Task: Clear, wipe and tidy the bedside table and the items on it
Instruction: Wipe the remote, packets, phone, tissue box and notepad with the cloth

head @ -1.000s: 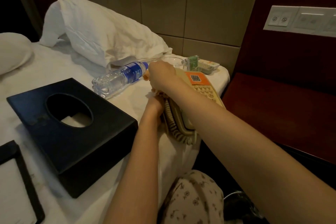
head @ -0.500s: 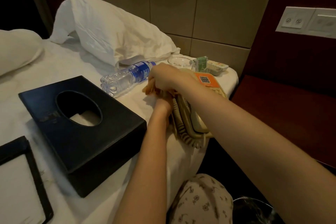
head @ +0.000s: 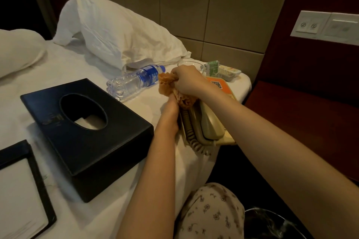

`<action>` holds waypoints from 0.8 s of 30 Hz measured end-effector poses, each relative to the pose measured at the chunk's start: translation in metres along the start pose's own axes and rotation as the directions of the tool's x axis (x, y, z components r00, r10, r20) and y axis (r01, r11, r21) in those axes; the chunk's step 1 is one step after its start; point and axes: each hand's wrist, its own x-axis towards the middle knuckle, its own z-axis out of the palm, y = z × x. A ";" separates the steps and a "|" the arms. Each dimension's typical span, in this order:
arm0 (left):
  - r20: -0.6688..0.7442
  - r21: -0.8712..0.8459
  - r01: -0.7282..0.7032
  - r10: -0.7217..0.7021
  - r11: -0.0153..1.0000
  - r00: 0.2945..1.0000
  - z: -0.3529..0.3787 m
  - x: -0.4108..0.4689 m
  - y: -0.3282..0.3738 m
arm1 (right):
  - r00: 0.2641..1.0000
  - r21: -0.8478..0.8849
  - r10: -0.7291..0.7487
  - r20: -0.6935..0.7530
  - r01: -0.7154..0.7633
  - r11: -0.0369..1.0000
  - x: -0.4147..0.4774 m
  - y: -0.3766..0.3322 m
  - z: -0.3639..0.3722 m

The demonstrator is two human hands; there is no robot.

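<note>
Black leather tissue box (head: 87,136) on bed (head: 58,68), view's 9 o'clock. Clear plastic water bottle w/ blue label (head: 134,81) lies flat, 10 o'clock of crumpled orange cloth (head: 171,89). L hand (head: 171,114) against left flank of beige corded phone (head: 209,122), fingers hidden by cloth: grip can't tell. R hand (head: 186,81) grip closed round cloth, over phone's far end. Phone on bed edge, 9 o'clock of dark red wooden bench (head: 301,122). Est.: phone rigid, lightish, handset loose, cord springy; take base by both sides.

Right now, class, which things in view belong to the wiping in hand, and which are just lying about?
In the job: right hand, gripping the cloth; phone; left hand, against the phone.
Lying about: bottle; tissue box; pillow; bin.
</note>
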 end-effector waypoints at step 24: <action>0.234 -0.046 0.177 -0.162 0.983 0.959 -0.012 -0.024 0.017 | 0.994 -0.192 -0.105 -0.014 0.101 0.976 -0.090 -0.007 0.020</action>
